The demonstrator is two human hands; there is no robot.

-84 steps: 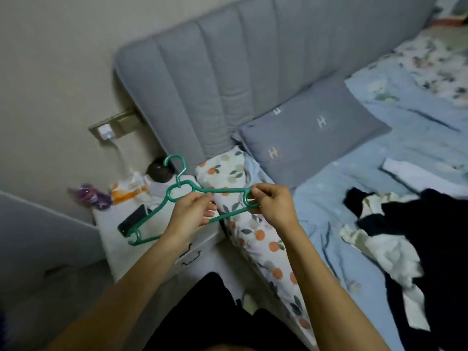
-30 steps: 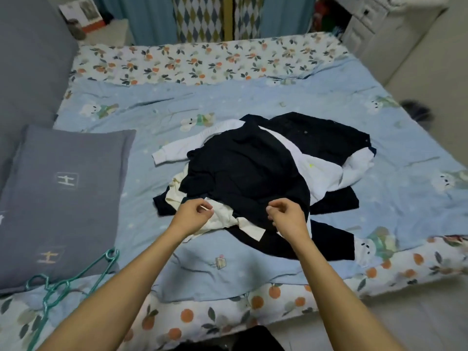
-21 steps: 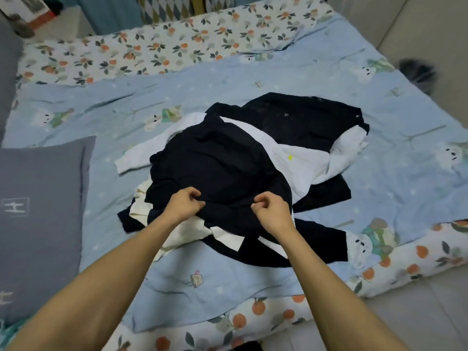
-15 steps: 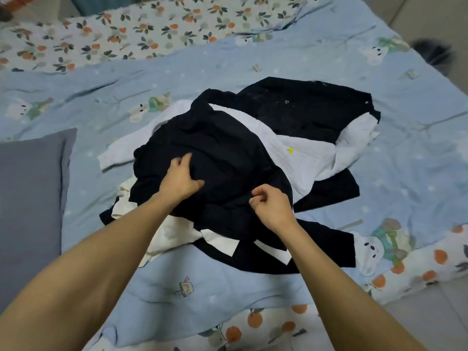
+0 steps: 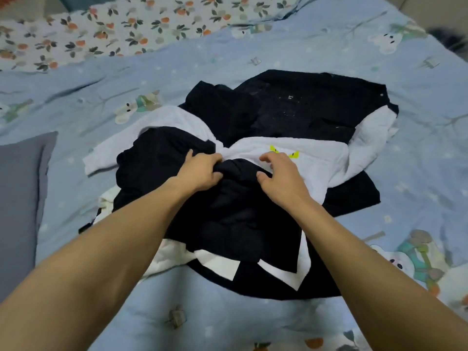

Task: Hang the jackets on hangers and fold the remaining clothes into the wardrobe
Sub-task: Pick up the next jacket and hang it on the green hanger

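A heap of dark and white clothes lies in the middle of the bed. On top is a dark navy garment [image 5: 228, 219], bunched toward me. My left hand [image 5: 200, 171] grips a fold at its far edge. My right hand [image 5: 276, 173] has its thumb hooked on the same bunched edge, with the fingers curled over a white garment [image 5: 316, 160] that bears a yellow-green mark. A black jacket [image 5: 304, 107] lies at the back of the heap. A black-and-white piece [image 5: 253, 272] sticks out at the near side. No hanger is in view.
The light blue cartoon-print quilt [image 5: 253, 323] covers the bed around the heap. A grey pillow [image 5: 20, 198] lies at the left edge. A floral sheet [image 5: 126, 24] runs along the far side. A dark blurred object [image 5: 450, 39] is at the top right by the floor.
Both hands have moved further up the dark navy garment and pulled its far edge toward me, uncovering the yellow-green mark on the white garment. The view has closed in on the heap.
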